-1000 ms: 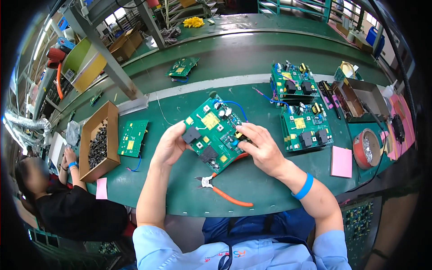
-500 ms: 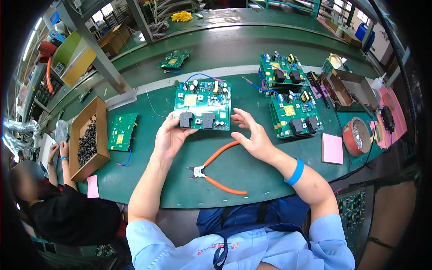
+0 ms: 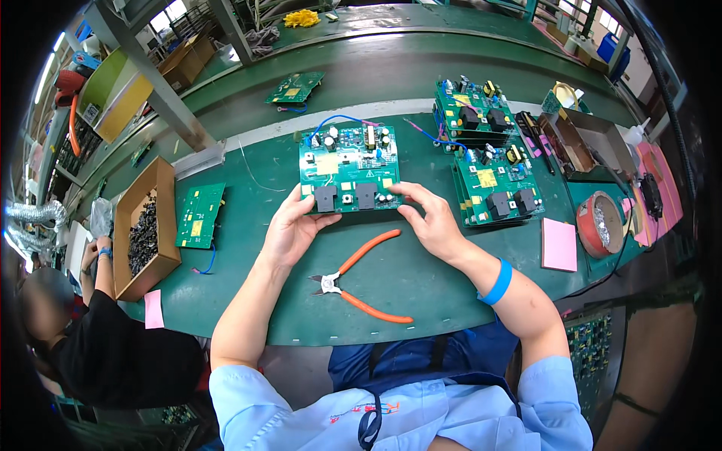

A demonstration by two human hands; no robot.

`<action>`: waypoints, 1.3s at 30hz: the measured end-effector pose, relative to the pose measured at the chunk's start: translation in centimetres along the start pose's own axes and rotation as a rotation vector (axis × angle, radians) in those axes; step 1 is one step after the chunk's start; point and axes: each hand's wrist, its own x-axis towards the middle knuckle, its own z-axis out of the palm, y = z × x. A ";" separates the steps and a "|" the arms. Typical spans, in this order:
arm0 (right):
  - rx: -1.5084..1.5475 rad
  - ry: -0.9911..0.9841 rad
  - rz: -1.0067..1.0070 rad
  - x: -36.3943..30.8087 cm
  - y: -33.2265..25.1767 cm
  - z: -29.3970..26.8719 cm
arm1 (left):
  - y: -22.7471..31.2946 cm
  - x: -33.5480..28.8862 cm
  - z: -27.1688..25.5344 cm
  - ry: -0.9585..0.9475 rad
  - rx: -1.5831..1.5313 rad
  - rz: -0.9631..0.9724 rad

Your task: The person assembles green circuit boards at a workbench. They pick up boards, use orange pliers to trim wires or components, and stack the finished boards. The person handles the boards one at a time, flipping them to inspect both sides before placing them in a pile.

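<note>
Between my hands is a green circuit board (image 3: 350, 167), tilted toward me, with black blocks along its near edge and a blue wire at its top. My left hand (image 3: 292, 228) grips the lower left corner, thumb on top and fingers beneath. On the lower right corner, my right hand (image 3: 429, 218) closes with thumb and fingertips at the edge. Below the board lie orange-handled side cutters (image 3: 347, 282), jaws pointing left, untouched on the green table (image 3: 451, 301).
Stacked circuit boards (image 3: 492, 180) stand at right, near a pink pad (image 3: 559, 244) and a red round tin (image 3: 599, 224). At left are a single board (image 3: 201, 216) and a cardboard box (image 3: 162, 255) of small black parts. A co-worker (image 3: 113, 353) sits far left.
My right hand has come in from beside the board and now grips its right corner. The board has shifted slightly right in the picture and tipped a little.
</note>
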 end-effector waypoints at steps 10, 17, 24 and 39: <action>-0.037 0.010 -0.084 0.2 0.4 0.0 | 0.1 -0.2 0.5 0.056 0.230 -0.038; -0.066 0.017 -0.080 0.1 0.4 -0.2 | 0.0 -0.2 0.6 0.058 0.255 -0.048; -0.244 0.112 -0.131 -0.1 -0.1 -0.1 | -0.3 -0.2 1.0 0.106 0.258 -0.019; -0.361 0.028 -0.403 -0.4 -0.7 0.2 | -0.7 0.7 1.0 0.151 0.297 0.027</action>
